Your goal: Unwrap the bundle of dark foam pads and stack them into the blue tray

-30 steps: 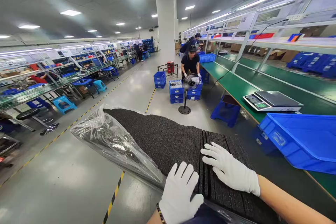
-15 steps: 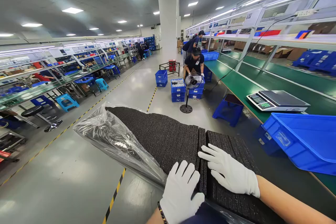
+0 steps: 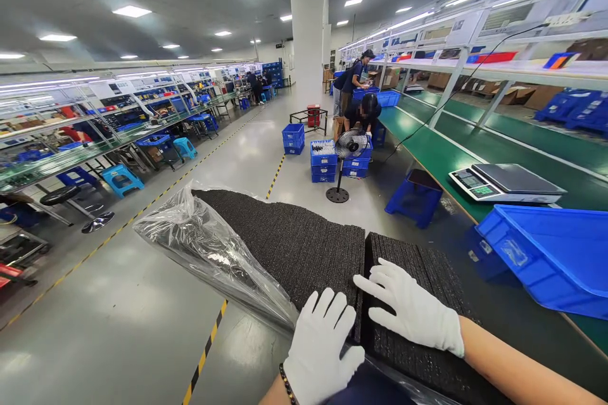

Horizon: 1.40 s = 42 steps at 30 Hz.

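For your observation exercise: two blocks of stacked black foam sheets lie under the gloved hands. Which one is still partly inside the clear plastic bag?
The left foam block, under the left hand: the plastic bag wraps its far-left side. The right foam block, under the right hand, lies bare.

The left hand (image 3: 319, 348), at about six o'clock in the view, wears a plain white knit glove that ends at the wrist. Just below its cuff sits a bracelet (image 3: 286, 383) of small dark beads (a few look amber). The right hand (image 3: 412, 315), toward four o'clock, wears a matching white glove; its forearm beyond the cuff is bare, with no sleeve showing.
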Tool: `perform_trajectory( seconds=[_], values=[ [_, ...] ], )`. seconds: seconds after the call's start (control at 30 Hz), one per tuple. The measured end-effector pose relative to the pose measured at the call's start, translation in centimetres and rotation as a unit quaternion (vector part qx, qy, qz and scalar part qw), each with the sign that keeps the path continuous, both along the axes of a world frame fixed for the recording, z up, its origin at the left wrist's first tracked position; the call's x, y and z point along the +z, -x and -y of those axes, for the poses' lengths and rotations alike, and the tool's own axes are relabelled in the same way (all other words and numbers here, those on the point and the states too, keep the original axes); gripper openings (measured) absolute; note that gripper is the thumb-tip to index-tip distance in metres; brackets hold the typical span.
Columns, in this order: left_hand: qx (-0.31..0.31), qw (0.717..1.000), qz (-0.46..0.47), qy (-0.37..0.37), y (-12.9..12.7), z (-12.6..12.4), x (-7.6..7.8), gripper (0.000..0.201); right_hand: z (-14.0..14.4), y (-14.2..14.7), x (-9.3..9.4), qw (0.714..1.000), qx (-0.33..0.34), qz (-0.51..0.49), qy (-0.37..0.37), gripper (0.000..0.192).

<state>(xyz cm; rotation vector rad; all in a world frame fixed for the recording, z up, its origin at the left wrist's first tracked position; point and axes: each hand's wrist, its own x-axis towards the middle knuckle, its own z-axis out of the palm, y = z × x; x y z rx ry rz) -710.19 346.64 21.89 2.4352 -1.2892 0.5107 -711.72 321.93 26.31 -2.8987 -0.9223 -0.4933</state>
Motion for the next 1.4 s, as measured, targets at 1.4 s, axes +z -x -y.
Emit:
perform_trajectory(
  seconds=[1.4],
  values=[
    [0.080,0.996,-0.008,0.039,-0.6,-2.3,0.2,0.047,-2.9,-2.9,-0.2,0.999,0.031,-0.028,0.025,0.053]
  ],
)
